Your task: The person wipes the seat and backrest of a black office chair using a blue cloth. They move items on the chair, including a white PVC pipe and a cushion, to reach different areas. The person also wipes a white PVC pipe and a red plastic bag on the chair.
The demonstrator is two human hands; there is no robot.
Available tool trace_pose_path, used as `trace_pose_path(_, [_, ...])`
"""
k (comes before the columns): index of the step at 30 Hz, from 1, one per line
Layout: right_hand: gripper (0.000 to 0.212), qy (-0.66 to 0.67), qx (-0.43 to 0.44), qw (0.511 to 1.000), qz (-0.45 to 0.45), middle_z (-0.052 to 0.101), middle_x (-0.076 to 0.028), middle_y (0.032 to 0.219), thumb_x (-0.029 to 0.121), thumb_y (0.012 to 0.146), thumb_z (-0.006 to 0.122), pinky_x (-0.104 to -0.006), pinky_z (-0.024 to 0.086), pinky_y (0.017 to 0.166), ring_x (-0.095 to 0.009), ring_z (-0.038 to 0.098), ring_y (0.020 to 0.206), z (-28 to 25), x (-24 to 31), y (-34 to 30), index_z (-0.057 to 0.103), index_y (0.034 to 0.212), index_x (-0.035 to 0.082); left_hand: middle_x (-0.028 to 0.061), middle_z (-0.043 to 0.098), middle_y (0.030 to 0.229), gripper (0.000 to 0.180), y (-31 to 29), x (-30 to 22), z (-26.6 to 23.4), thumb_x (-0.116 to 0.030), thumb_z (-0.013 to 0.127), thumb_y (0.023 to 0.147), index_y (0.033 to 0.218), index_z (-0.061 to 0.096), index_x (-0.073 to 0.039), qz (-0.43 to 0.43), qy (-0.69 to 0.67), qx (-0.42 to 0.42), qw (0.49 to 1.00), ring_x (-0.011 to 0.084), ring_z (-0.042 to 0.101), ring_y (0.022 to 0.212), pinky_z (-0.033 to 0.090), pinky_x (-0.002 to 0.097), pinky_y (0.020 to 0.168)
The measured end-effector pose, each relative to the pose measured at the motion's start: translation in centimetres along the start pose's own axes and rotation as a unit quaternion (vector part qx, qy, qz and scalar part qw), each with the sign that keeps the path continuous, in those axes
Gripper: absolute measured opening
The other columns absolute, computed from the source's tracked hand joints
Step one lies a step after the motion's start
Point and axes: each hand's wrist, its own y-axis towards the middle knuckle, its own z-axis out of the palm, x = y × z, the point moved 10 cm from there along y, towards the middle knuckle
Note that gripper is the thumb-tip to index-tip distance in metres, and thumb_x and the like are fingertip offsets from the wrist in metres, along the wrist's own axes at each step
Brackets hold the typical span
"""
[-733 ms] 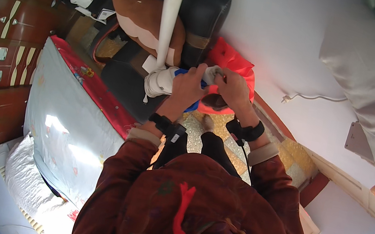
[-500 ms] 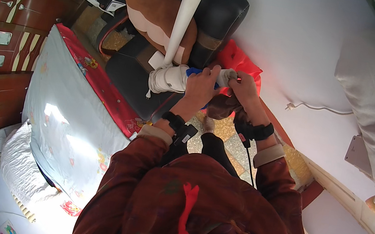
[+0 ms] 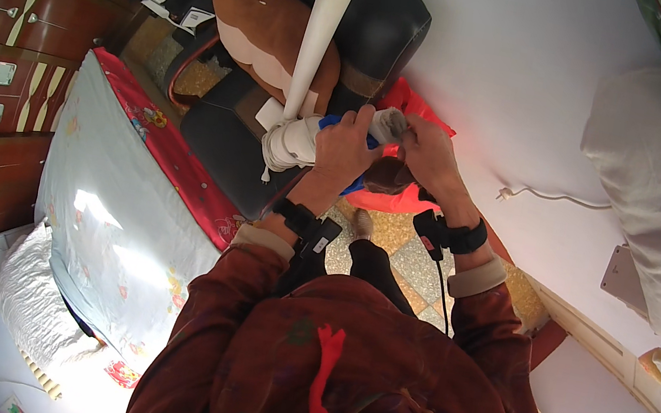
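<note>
My left hand [image 3: 344, 149] is closed around a small bundle of blue cloth [image 3: 375, 142] and grey-white cloth [image 3: 389, 123]. Thumb and fingers of my right hand [image 3: 432, 161] pinch the far end of the grey-white cloth; the exact kind of item cannot be made out. Below and between both hands hangs something dark brown [image 3: 387, 176], partly hidden. Just left of my left hand, a coiled white cord [image 3: 292, 143] with a plug lies on the black chair [image 3: 224, 135]. A long white tube [image 3: 322, 33] rises beside the coil.
A brown and cream cushion [image 3: 261, 22] leans on the chair's backrest. Red fabric [image 3: 407, 100] lies behind my hands. The bed [image 3: 134, 190] with a pale cover is at left, near dark red cabinets [image 3: 54, 16]. On the right, a white plug and cord [image 3: 545, 191] hang along the wall.
My right hand has turned slightly at the cloth's end, and the brown thing below shows less. The whole view has shifted a little; my left hand keeps its grip.
</note>
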Motion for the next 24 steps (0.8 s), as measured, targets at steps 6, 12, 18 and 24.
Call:
trace_pose_path(6, [0.024, 0.033, -0.026, 0.999, -0.002, 0.064, -0.011, 0.068, 0.008, 0.093, 0.051, -0.0349, 0.050, 0.058, -0.022, 0.065, 0.062, -1.1, 0.0, -1.8, 0.066, 0.108, -0.003, 0.0111, 0.068, 0.098, 0.063, -0.7, -0.5, 0.6, -0.038, 0.086, 0.072, 0.120, 0.053, -0.015, 0.002, -0.009, 0.009, 1.000, 0.0356, 0.070, 0.082, 0.057, 0.0463, 0.067])
trace_pose_path(12, [0.025, 0.108, -0.024, 0.992, 0.058, 0.066, -0.013, 0.069, 0.011, 0.093, 0.056, -0.0368, 0.050, 0.061, -0.024, 0.065, 0.063, -5.2, -5.5, -6.3, 0.067, 0.112, -0.001, 0.0093, 0.065, 0.091, 0.059, -1.2, -0.8, 0.0, -0.038, 0.084, 0.071, 0.117, 0.053, -0.016, 0.037, 0.011, -0.054, 0.998, 0.0320, 0.069, 0.073, 0.056, 0.0429, 0.062])
trace_pose_path(18, [0.027, -0.138, -0.026, 0.990, -0.020, 0.070, -0.016, 0.082, 0.023, 0.094, 0.067, -0.0417, 0.052, 0.067, -0.035, 0.068, 0.075, -5.2, -3.1, -7.3, 0.067, 0.113, 0.004, 0.0080, 0.063, 0.087, 0.058, -1.8, -1.4, 0.2, -0.036, 0.084, 0.071, 0.115, 0.054, -0.015, 0.057, 0.014, -0.065, 0.996, 0.0312, 0.069, 0.069, 0.056, 0.0416, 0.059])
trace_pose_path(24, [0.032, -0.216, -0.056, 0.958, -0.180, 0.066, -0.010, 0.093, 0.018, 0.086, 0.066, -0.0433, 0.056, 0.071, -0.032, 0.070, 0.084, -0.8, 3.8, -2.1, 0.063, 0.116, 0.009, 0.0077, 0.064, 0.087, 0.060, -2.1, -1.6, 0.5, -0.036, 0.085, 0.069, 0.116, 0.055, -0.015, 0.058, 0.014, -0.057, 0.997, 0.0314, 0.069, 0.069, 0.057, 0.0422, 0.060])
